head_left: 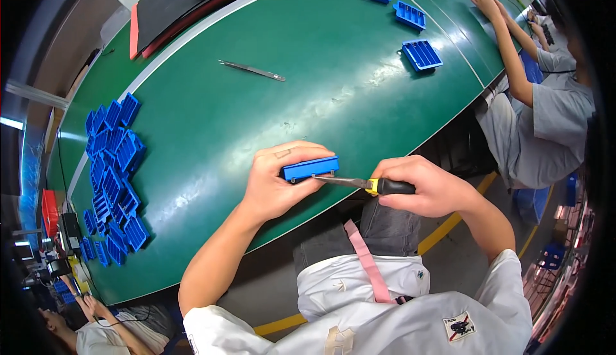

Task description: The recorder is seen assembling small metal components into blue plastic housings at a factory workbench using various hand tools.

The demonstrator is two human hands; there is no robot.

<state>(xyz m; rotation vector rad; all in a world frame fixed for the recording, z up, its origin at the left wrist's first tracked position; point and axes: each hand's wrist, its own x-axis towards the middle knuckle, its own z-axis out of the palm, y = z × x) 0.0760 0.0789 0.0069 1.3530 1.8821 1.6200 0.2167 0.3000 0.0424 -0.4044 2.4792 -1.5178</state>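
Observation:
My left hand (273,185) grips a blue plastic battery holder (311,168) on its edge, thumb below and fingers above, just over the table's near edge. Small metal tabs stick out along the holder's lower side. In my right hand (423,185) is a pair of needle-nose pliers (384,186) with a black and yellow handle. Their narrow steel tip points left and meets the holder's lower side near my left thumb. Whether the jaws pinch a tab is too small to tell.
Many blue holders (112,185) lie heaped on the green table (212,130) at left. Metal tweezers (251,70) rest beyond my hands. Three holders, one of them nearest (421,55), sit at the far right. Co-workers are at right (545,111) and lower left (109,329).

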